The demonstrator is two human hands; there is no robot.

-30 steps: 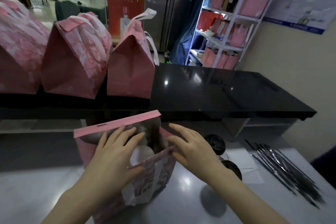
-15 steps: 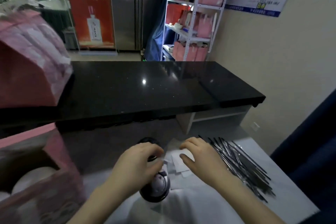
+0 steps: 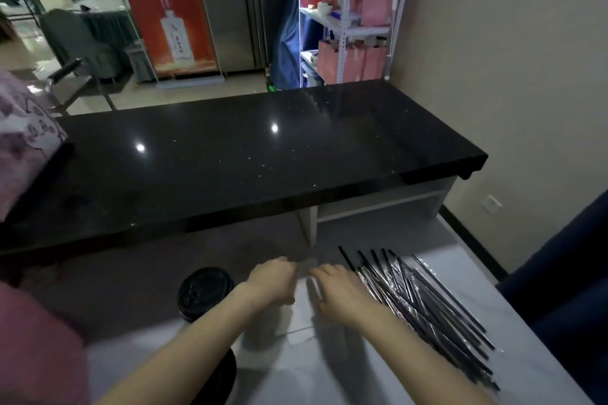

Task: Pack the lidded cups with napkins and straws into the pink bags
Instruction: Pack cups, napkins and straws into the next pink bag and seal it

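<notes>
step in hand, as i read it: getting one napkin off the stack for the bag.

both hands sit over the napkins (image 3: 301, 329), flat on the white table (image 3: 289, 378) btwn the cup (image 3: 204, 293) on the left and the straws (image 3: 424, 306) on the right. left hand (image 3: 273, 284): fingers bent down onto the stack's far-left edge; can't tell if it actually pinches a sheet. right hand (image 3: 343, 297): fingers fairly straight, lying on the stack, gripping nothing, w/ its outer edge just beside the straws.

how to do it well:
- right hand works as the anchor: press flat so the stack doesn't slide.
- left fingertips peel at a corner, not the middle; thin sheets cling, so check it's the wanted count before lifting.
- lift low and toward the left, away from the straws. they lie loose in slick wrappers and prob scatter if brushed.
- mind the cup beside the left wrist; a 2nd cup (image 3: 223, 378) sits partly under the left forearm, so the elbow shouldn't drop.
- the pink bag (image 3: 36, 345) is at the lower-left frame edge, blurred; can't see its opening or contents from here, so look before dropping anything in.

another pink bag (image 3: 23, 148) stands on the black counter (image 3: 263, 158) at far left, well apart from the hands.
</notes>
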